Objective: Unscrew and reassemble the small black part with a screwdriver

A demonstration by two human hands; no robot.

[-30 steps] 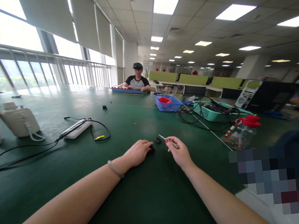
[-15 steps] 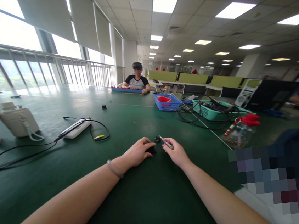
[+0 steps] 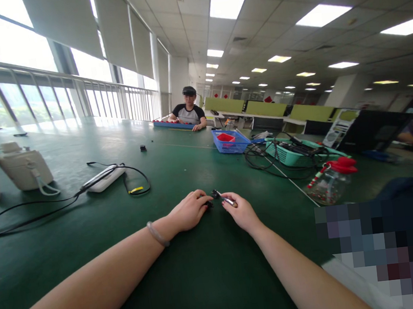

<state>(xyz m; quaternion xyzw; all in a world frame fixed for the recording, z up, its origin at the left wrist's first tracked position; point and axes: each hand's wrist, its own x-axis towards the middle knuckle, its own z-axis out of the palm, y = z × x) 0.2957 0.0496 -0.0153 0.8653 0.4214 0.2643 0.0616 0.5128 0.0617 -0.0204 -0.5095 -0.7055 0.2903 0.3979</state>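
My left hand, with a grey bangle at the wrist, rests low over the green table. Its fingers are closed on a small black part, mostly hidden under them. In my right hand is a slim screwdriver with a metal shaft, pinched between thumb and fingers. The shaft points up and left, and its tip meets or overlaps another small black piece just beyond my left fingertips. Whether tip and piece touch, I cannot tell.
Left stand a beige case and a white power bank with a black cable. Right are a blue basket, a green basket with cables, and a red-lidded jar. A person sits across the table.
The screwdriver tip has dipped and shifted left to the small black piece. My left fingers have moved slightly, and less of the black part beneath them shows.
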